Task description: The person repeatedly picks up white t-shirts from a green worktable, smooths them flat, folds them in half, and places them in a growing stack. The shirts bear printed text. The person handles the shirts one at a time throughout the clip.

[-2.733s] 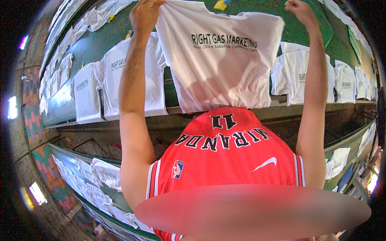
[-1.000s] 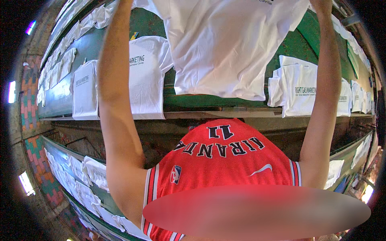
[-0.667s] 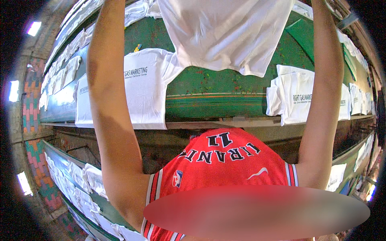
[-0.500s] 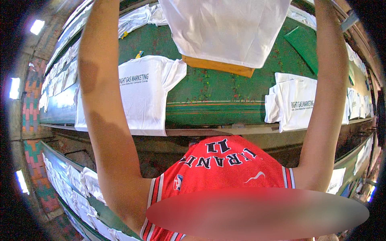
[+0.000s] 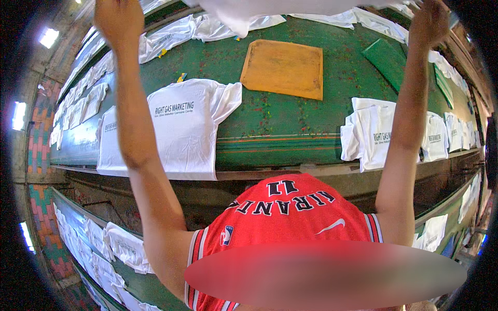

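Both arms reach far forward, raised over a green table. A white T-shirt hangs between my hands at the top edge, mostly out of the picture. My right hand is closed on its right side. My left hand is curled at the upper left; its fingertips are cut off by the picture's edge, but it appears to grip the other side. Below the T-shirt, a flat orange-brown board lies bare on the table.
A printed white T-shirt lies flat at the left, overhanging the near edge. More printed shirts overlap at the right. A green panel rests at the far right. Shirts line the table's far side, and another shirt-covered table stands behind me.
The white T-shirt has come up and away from the board, which is now uncovered. Both hands have come into view at the top, the arms shifting slightly.
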Demonstrator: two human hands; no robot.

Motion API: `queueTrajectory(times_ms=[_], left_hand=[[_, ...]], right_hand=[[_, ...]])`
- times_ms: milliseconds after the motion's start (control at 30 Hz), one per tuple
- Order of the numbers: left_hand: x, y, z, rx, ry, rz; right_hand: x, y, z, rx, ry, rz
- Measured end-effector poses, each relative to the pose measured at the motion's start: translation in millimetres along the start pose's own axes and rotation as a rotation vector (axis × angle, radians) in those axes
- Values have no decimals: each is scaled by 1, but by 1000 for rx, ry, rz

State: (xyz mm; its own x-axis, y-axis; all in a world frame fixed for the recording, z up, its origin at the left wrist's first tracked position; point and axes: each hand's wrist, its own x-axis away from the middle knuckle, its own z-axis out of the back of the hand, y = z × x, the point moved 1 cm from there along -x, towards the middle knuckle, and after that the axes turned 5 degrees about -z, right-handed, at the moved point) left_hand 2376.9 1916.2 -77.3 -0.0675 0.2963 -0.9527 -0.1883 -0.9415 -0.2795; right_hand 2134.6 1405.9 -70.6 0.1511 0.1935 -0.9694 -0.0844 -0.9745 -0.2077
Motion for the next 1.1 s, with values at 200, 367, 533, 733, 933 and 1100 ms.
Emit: queueTrajectory(times_ms=[200, 367, 533, 733, 933, 1100], left_hand=[[182, 24, 145, 1092, -148, 542], [246, 6, 224, 1225, -373, 520], [277, 6, 229, 1088, -735, 559], [339, 73, 96, 1069, -771, 412], [407, 135, 5, 938, -757, 318], [469, 124, 110, 812, -1274, 399]], right_hand=[[141, -45, 169, 71, -206, -1], [191, -87, 262, 177, -308, -103], [217, -79, 271, 212, -457, -265], [291, -19, 159, 54, -808, -267], [392, 34, 87, 80, -995, -269], [468, 50, 192, 270, -1169, -506]])
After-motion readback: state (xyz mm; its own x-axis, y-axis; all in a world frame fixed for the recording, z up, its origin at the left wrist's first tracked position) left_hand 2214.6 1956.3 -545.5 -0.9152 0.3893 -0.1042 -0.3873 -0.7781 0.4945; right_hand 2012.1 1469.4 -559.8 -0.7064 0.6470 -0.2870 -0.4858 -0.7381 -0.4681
